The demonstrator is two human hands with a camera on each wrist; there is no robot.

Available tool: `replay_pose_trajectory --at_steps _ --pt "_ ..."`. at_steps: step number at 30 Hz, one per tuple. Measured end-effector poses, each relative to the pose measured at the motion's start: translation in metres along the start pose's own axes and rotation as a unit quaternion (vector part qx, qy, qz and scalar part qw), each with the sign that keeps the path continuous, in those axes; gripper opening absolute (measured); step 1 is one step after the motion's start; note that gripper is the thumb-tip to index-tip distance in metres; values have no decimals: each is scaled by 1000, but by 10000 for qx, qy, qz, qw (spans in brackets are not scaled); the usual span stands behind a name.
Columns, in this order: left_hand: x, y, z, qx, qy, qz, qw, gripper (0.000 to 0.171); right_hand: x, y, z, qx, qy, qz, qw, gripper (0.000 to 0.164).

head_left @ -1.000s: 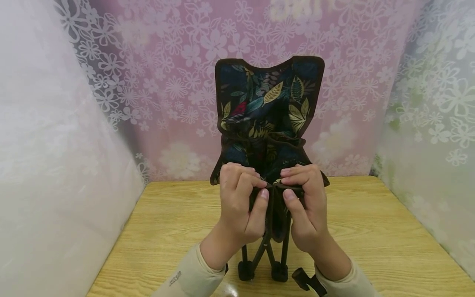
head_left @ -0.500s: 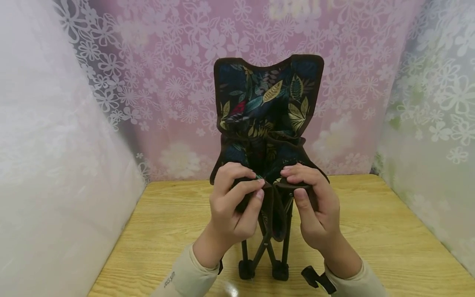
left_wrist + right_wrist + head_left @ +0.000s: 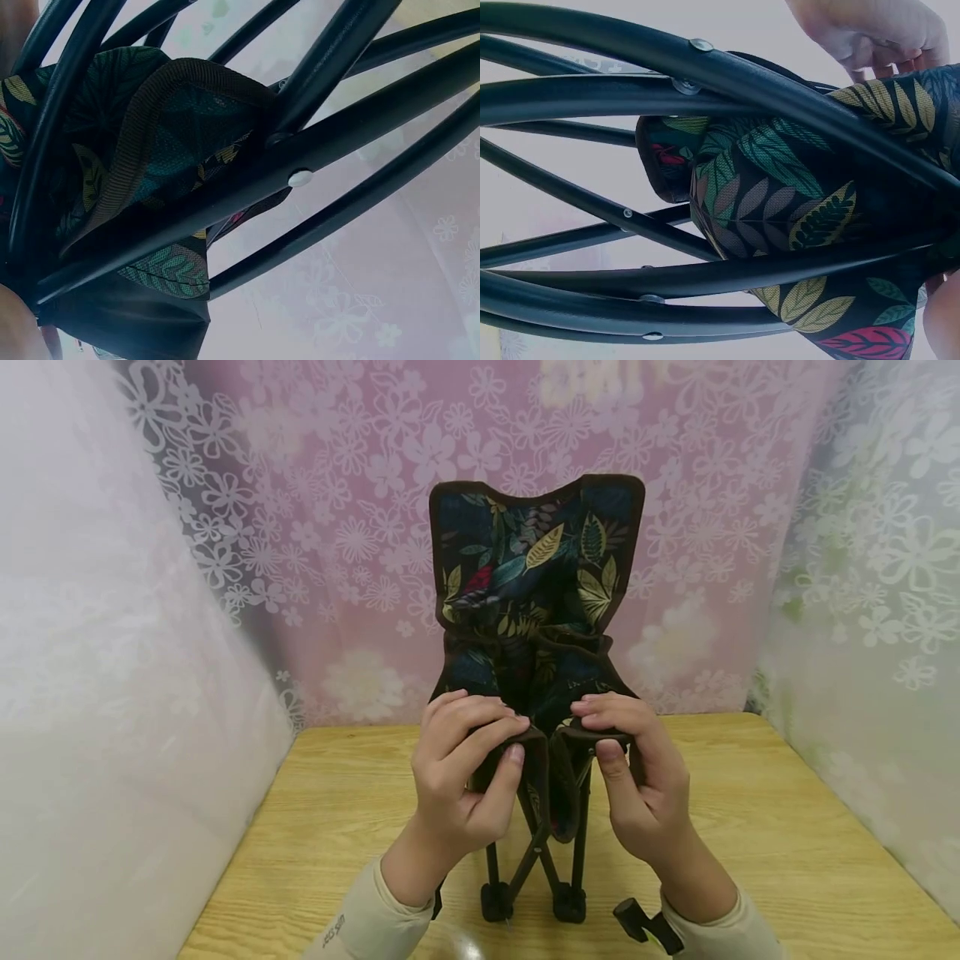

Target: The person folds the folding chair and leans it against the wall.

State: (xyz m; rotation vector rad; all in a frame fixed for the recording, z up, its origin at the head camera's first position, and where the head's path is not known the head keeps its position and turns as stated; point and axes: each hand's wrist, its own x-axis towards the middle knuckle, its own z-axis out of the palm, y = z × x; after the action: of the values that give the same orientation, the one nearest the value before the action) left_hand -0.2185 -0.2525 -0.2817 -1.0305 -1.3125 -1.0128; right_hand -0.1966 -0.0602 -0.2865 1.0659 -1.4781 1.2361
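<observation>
A small folding chair (image 3: 536, 547) with dark leaf-print fabric and brown edging stands upright, partly folded, its backrest away from me. My left hand (image 3: 461, 777) grips the seat's front left corner between thumb and fingers. At the front right corner, my right hand (image 3: 648, 781) holds the fabric the same way. Seat cloth sags in a fold between the hands. Crossed black legs (image 3: 538, 850) end in blocky feet on the table. Both wrist views look at the dark tubes (image 3: 225, 199) with rivets and the leaf-print cloth (image 3: 772, 187); the hands hide the corners themselves.
The chair stands on a wood-grain table (image 3: 337, 827). A pink flowered curtain (image 3: 337, 543) hangs behind, with pale sheets at the left (image 3: 112, 652) and right (image 3: 877, 652). A black wrist-worn piece (image 3: 648, 927) sticks out beside the right sleeve.
Both hands have drawn apart, the left to the left and the right to the right, still holding the seat corners. The chair otherwise stands much as before.
</observation>
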Motion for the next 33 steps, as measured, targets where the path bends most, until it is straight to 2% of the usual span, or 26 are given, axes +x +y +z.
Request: replay_pose_trajectory --at_steps 5,9,14,21,28,33 --pt "-2 1 -2 188 -75 13 9998 20 -2 -3 -2 -517 -19 60 9986 32" --pt "-4 1 -6 224 -180 91 9995 20 -6 -7 -4 -637 87 279 9975 29" --pt "-5 -1 -13 367 -118 299 9988 23 -5 -13 -5 -316 224 357 9986 23" --pt "-3 0 -15 547 -88 335 9979 20 -1 -17 -7 220 323 489 9980 31" --pt "-4 0 -11 508 2 291 9983 18 0 -17 -7 240 319 391 9984 28" --pt "-5 -1 -16 412 -221 217 9987 19 1 -17 -6 193 365 291 9987 27"
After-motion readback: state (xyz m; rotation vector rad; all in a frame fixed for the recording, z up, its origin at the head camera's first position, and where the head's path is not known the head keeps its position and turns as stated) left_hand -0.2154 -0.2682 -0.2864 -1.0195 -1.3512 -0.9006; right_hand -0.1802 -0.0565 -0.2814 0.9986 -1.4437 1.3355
